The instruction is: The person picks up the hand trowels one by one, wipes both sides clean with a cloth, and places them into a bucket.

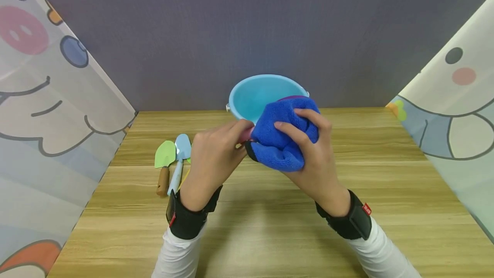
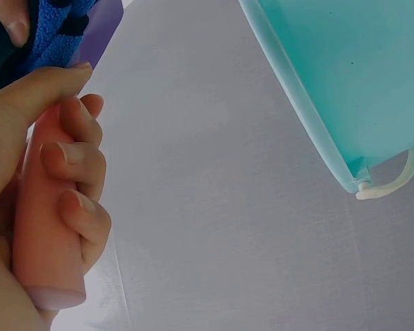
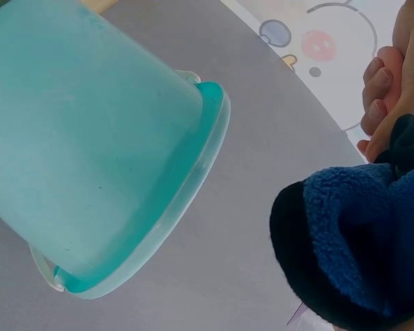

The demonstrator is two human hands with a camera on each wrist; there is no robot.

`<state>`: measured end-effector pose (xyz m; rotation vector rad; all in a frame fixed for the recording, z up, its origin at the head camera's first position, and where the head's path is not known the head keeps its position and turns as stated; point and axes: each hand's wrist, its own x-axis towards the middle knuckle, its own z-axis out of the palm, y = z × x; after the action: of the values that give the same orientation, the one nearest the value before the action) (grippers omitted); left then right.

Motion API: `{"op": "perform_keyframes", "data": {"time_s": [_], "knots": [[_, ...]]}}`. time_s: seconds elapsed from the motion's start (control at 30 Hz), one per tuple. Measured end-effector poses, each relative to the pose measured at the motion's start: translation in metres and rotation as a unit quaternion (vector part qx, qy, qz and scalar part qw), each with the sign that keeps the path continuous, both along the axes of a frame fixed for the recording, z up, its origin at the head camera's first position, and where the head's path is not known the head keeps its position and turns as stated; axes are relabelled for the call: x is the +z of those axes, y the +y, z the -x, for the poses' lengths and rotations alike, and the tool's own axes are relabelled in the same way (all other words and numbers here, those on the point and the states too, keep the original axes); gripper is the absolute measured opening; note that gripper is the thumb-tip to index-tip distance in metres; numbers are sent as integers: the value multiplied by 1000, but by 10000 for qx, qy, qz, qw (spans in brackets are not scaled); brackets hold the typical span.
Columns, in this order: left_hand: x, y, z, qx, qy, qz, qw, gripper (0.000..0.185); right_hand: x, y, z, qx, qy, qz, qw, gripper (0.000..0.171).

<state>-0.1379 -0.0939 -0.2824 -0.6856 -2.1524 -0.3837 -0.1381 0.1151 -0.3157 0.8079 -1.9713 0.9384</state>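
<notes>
My left hand grips the pink handle of a tool, its fingers wrapped round it. The tool's purple head is mostly covered by a blue terry cloth with a black edge; only a strip shows, so I cannot tell the tool's exact kind. The cloth is bunched in my right hand, whose fingers spread over and press it round the head. Both hands are held up off the table, just in front of a light blue bucket.
On the wooden table, left of my left arm, lie a green-bladed shovel with a brown handle and a light blue shovel. A yellow handle beside them is partly hidden by the arm. A grey wall stands behind the bucket.
</notes>
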Motion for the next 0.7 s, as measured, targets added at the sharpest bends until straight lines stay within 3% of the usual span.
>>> {"op": "perform_keyframes", "data": {"time_s": [0.7], "knots": [[1,-1,0,-8,-5,87,10000,12,4,2,1,72,-195,163,9997,53]]}}
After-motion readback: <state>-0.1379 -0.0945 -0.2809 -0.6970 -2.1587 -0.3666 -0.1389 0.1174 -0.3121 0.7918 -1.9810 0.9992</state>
